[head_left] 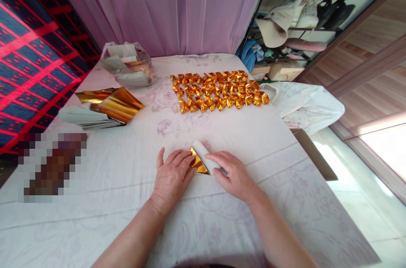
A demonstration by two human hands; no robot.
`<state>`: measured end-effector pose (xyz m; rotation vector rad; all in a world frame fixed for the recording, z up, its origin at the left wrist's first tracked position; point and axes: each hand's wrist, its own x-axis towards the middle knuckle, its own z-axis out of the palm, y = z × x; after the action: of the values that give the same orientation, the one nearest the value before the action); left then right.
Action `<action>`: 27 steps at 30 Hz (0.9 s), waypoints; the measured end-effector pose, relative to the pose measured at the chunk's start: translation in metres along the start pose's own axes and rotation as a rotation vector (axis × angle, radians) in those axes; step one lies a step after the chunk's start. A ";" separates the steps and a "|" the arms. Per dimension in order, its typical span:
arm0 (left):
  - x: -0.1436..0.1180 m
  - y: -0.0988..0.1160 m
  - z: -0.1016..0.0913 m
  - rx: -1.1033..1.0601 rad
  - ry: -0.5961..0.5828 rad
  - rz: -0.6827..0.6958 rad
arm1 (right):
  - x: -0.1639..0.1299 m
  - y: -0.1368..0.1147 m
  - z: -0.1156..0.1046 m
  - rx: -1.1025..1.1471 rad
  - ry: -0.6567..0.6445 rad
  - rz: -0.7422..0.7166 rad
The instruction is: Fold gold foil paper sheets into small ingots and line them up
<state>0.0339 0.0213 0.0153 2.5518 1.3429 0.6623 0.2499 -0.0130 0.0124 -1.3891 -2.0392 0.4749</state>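
Observation:
On the table in front of me lies a sheet of gold foil paper [200, 162], partly folded, with its gold side up on the left and its pale back curling up on the right. My left hand [173, 171] presses on the gold part, palm down, thumb and little finger apart from the others. At the pale curled edge, my right hand [234, 175] holds the paper between thumb and fingers, the index finger stretched along it. Beyond the hands, several folded gold paper ingots [218, 91] stand in three rows.
A stack of gold foil sheets [120, 105] lies at the left, with a clear plastic bag of paper [127, 65] behind it. A pixelated patch [55, 166] hides something at the left. A white plastic bag [307, 105] is beside the table's right edge, below a shoe shelf [298, 27].

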 end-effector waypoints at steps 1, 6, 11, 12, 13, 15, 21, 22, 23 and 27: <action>0.001 -0.002 0.000 0.006 0.001 0.008 | -0.001 0.000 -0.002 0.010 -0.024 -0.012; 0.004 -0.009 -0.001 0.036 0.020 0.048 | -0.002 0.002 -0.003 -0.021 -0.044 -0.044; 0.006 -0.011 -0.003 0.069 0.036 0.075 | 0.000 0.003 0.002 -0.089 -0.026 -0.098; 0.006 -0.010 -0.003 0.079 0.044 0.078 | 0.000 0.003 0.002 -0.101 -0.028 -0.101; 0.006 -0.009 -0.004 0.093 0.053 0.085 | 0.000 0.003 0.003 -0.111 -0.031 -0.103; 0.005 -0.007 -0.006 0.122 0.073 0.116 | 0.000 0.003 0.003 -0.131 -0.032 -0.110; -0.008 0.008 -0.008 0.088 0.005 0.227 | 0.000 -0.001 0.007 -0.198 -0.033 -0.094; -0.010 0.010 -0.008 0.082 -0.009 0.227 | 0.000 -0.001 0.007 -0.202 -0.034 -0.088; -0.012 0.012 -0.008 0.082 -0.019 0.222 | 0.000 -0.002 0.008 -0.203 -0.032 -0.084; -0.014 0.014 -0.007 0.093 -0.036 0.201 | 0.000 -0.001 0.007 -0.178 -0.021 -0.073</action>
<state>0.0335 0.0016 0.0226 2.7847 1.1419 0.5968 0.2446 -0.0129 0.0074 -1.4105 -2.1852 0.2827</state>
